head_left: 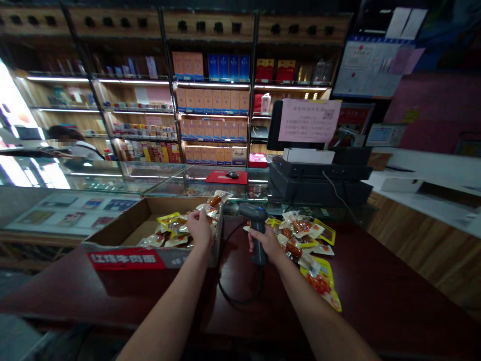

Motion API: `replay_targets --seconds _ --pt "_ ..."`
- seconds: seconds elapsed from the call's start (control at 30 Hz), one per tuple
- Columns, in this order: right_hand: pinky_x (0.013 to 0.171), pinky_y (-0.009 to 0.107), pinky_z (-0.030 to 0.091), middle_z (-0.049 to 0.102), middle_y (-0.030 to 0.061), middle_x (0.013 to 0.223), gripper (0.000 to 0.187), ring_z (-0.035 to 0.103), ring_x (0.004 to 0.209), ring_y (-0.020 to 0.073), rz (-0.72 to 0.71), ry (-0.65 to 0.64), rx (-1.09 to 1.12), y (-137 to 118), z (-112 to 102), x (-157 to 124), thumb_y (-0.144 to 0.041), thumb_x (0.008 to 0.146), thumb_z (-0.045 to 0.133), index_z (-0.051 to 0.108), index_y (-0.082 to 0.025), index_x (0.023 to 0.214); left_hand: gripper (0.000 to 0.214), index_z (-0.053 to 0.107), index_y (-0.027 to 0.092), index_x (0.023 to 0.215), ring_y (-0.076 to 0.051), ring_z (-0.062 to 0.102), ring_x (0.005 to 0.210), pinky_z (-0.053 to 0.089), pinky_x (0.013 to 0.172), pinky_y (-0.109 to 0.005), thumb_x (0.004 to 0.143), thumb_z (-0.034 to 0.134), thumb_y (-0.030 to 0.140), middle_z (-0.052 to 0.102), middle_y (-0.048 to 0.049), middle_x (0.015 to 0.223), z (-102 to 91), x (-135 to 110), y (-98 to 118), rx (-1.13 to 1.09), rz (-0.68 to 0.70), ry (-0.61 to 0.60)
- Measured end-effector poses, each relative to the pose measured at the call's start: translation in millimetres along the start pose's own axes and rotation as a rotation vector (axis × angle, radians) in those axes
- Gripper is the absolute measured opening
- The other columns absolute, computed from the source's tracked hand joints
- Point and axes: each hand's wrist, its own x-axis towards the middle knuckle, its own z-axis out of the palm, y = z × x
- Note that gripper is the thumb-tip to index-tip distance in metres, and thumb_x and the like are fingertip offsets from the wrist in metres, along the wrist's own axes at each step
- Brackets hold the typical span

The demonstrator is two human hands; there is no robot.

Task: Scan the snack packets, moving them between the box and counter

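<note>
Right hand [267, 241] is wrapped round a black barcode scanner [259, 254], held over the dark red table [150, 301], cord [240, 302] looped below. Left hand [200, 226] is curled over snack packets [175, 224] in the open cardboard box [128, 259]; whether one's been grabbed can't be told tbh. More packets [300, 228] are piled just right of the scanner.

Wood-backed shelves [210, 37] span the rear; white light strips [131, 81] run along the tiers. A glass counter [173, 185] stands between shelves and dark red desk [376, 311]. Right side: wood-sided counter [424, 235], pink wall [439, 110]. Far left: bright glare [9, 95].
</note>
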Motion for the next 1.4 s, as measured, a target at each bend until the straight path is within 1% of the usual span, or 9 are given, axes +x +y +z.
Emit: replay_targets --seconds 0.2,0.37,0.5,0.6,0.73,0.8,1.07,1.23,1.4 --pt "0.033 0.022 0.047 0.057 -0.0065 0.049 0.033 0.051 0.034 0.0101 0.039 -0.122 0.003 16 36 16 -0.035 0.064 0.069 0.057 -0.017 0.088 0.038 0.047 0.017 0.094 -0.014 0.054 0.095 0.039 0.092 -0.031 0.061 0.063 0.009 0.052 -0.0028 0.096 -41.1 36 8 0.035 0.033 0.282" --pt "0.033 0.023 0.048 0.057 -0.0068 0.048 0.034 0.051 0.034 0.0106 0.054 -0.140 0.005 22 42 16 -0.035 0.065 0.069 0.055 -0.017 0.090 0.042 0.045 0.017 0.106 -0.017 0.046 0.114 0.031 0.102 -0.032 0.067 0.059 0.010 0.049 -0.0071 0.111 -53.0 35 15 0.084 0.169 0.246" --pt "0.035 0.023 0.048 0.058 -0.0065 0.051 0.034 0.052 0.035 0.0102 0.047 -0.103 0.004 20 35 11 -0.034 0.065 0.069 0.055 -0.017 0.091 0.042 0.046 0.016 0.109 -0.016 0.046 0.117 0.032 0.102 -0.031 0.069 0.056 0.009 0.049 -0.0087 0.115 -39.1 11 27 -0.023 0.251 0.121" --pt "0.035 0.023 0.048 0.058 -0.0061 0.051 0.031 0.051 0.035 0.0101 0.039 -0.045 -0.001 16 21 5 -0.034 0.065 0.069 0.056 -0.017 0.087 0.036 0.048 0.017 0.107 -0.016 0.055 0.105 0.041 0.093 -0.031 0.072 0.056 0.015 0.055 -0.0086 0.109 -21.7 -18 31 -0.057 0.241 -0.105" --pt "0.034 0.023 0.048 0.056 -0.0050 0.048 0.025 0.051 0.035 0.0103 0.022 0.063 -0.011 10 -12 -9 -0.035 0.064 0.071 0.055 -0.017 0.070 0.018 0.056 0.016 0.091 -0.016 0.061 0.084 0.046 0.080 -0.030 0.074 0.056 0.022 0.063 -0.0066 0.089 5.5 -53 9 0.082 0.145 -0.531" --pt "0.034 0.023 0.048 0.057 -0.0043 0.049 0.025 0.051 0.035 0.0100 0.014 0.130 -0.007 7 -34 -17 -0.035 0.064 0.071 0.055 -0.017 0.068 0.014 0.059 0.015 0.085 -0.016 0.060 0.079 0.046 0.078 -0.030 0.073 0.058 0.023 0.064 -0.0064 0.084 20.3 -64 -11 0.236 0.106 -0.645" --pt "0.036 0.022 0.048 0.056 -0.0044 0.049 0.025 0.050 0.036 0.0086 -0.063 0.379 0.023 16 -93 -45 -0.037 0.066 0.070 0.055 -0.017 0.063 0.047 0.055 0.006 0.099 -0.032 0.058 0.100 0.042 0.081 -0.036 0.074 0.059 0.046 0.060 -0.0241 0.103 60.1 -81 -67 1.115 0.061 -0.659" --pt "0.036 0.021 0.047 0.056 -0.0034 0.044 0.025 0.050 0.035 0.0094 -0.070 0.397 0.022 22 -98 -49 -0.037 0.067 0.069 0.057 -0.016 0.060 0.056 0.045 0.008 0.112 -0.032 0.063 0.091 0.044 0.072 -0.035 0.076 0.053 0.051 0.064 -0.0219 0.096 61.6 -79 -74 1.190 -0.001 -0.715" --pt "0.035 0.021 0.045 0.057 -0.0030 0.045 0.024 0.051 0.034 0.0098 -0.057 0.383 0.009 22 -97 -49 -0.036 0.066 0.069 0.057 -0.016 0.060 0.052 0.049 0.013 0.114 -0.029 0.063 0.089 0.044 0.070 -0.032 0.069 0.063 0.034 0.066 -0.0173 0.094 60.7 -74 -87 1.069 0.046 -0.651"
